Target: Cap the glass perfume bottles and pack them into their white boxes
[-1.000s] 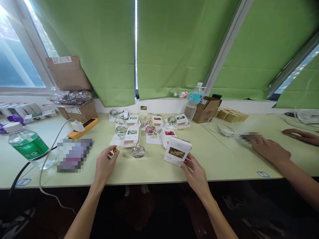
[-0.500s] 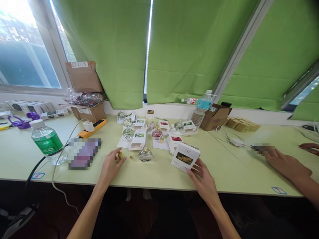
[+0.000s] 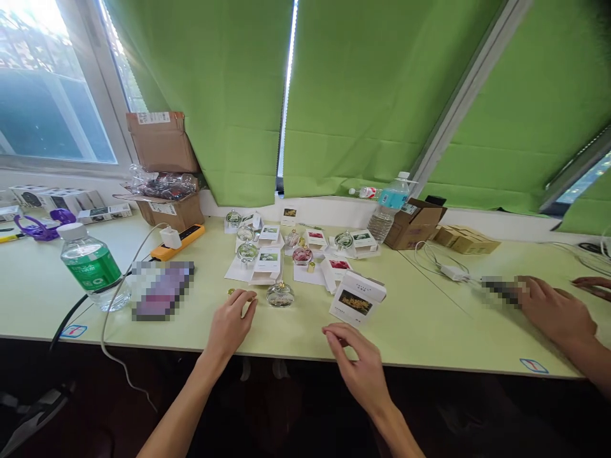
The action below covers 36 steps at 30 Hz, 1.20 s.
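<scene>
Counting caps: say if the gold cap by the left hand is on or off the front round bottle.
Off: the gold cap sits on the table, left of the front round bottle, not touching.

Both hands are bare: the left hand (image 3: 231, 321) left of centre in the lower frame, the right hand (image 3: 359, 364) right of centre. The fingers (image 3: 244, 298) are slender and taper to rounded tips. Slim, bare wrists lead into the bare left forearm (image 3: 185, 402) and right forearm (image 3: 397, 432), each broadening smoothly towards the bottom edge. The dark patch (image 3: 291, 426) between them might be clothing or just shadow.
</scene>
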### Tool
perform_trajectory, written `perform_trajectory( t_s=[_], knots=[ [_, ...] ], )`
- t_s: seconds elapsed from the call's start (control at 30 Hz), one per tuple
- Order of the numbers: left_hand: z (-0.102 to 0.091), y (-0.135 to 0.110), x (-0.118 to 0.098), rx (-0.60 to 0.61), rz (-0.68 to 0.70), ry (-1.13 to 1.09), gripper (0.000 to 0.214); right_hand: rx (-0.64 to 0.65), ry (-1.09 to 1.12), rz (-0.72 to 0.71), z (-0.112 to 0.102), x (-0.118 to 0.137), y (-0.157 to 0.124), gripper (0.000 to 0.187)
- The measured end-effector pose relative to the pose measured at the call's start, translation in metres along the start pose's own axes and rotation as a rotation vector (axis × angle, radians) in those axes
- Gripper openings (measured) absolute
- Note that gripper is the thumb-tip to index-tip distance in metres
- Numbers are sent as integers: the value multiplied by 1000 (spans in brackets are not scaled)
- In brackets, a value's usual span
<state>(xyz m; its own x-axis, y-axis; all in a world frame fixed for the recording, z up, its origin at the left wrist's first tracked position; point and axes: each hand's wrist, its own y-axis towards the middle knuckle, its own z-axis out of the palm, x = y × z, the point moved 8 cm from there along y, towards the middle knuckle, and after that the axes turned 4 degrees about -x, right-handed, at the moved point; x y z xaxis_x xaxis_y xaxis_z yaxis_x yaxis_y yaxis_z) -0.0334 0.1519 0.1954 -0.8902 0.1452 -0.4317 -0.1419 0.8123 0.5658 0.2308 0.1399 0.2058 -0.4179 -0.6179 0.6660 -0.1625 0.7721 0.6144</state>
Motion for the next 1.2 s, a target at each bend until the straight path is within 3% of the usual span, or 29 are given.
perform_trajectory(
  t_s=[0.13, 0.23, 0.6, 1.2],
  knots=[
    [13, -2, 0, 51, -71, 100, 27, 188, 24, 103, 41, -1, -6, 17],
    [16, -5, 6, 87, -123, 159, 32, 203, 17, 119, 52, -4, -10, 19],
    [26, 2, 18, 188, -178, 196, 32, 144, 30, 135, 46, -9, -13, 21],
    [23, 4, 23, 163, -204, 60, 20, 126, 34, 131, 46, -8, -13, 22]
  ],
)
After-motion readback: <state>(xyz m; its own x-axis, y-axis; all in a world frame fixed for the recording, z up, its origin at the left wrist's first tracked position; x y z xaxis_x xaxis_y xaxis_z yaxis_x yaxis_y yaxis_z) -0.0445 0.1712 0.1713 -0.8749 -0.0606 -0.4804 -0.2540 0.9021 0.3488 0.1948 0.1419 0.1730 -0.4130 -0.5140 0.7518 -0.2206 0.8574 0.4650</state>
